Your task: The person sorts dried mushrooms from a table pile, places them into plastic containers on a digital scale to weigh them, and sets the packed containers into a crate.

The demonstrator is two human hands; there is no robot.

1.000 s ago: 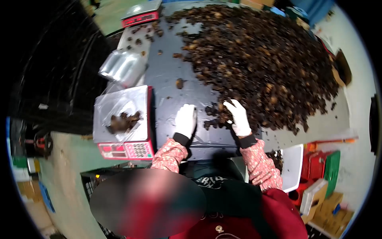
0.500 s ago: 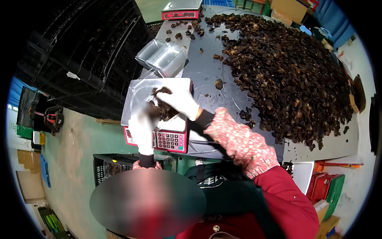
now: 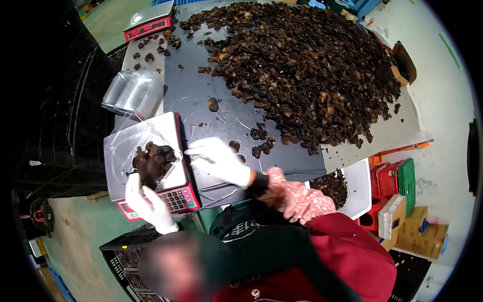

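A clear plastic box point(image 3: 121, 158) with dark brown wood ear mushrooms point(image 3: 151, 163) in it rests on the scale point(image 3: 177, 151). My left hand point(image 3: 148, 205), in a white glove, is at the box's near edge with finger and thumb apart beside the mushrooms; whether it touches the box is hard to see. To the right of the scale, over the grey table cover, my right hand point(image 3: 220, 161) stretches its gloved fingers toward the scale. Nothing shows in it. A few loose mushroom pieces point(image 3: 235, 146) lie just beyond it.
A large heap of wood ear mushrooms point(image 3: 307, 75) covers the far right of the table. Nested clear boxes point(image 3: 135, 93) stand behind the scale, with a second scale point(image 3: 149, 22) farther back. Black crates point(image 3: 55, 105) rise at the left. A white bin point(image 3: 358, 189) is at the right.
My right hand has left the box and moved right, off the scale, its fingers now extended. My left hand has drawn back to the box's near edge. The view has turned rightward.
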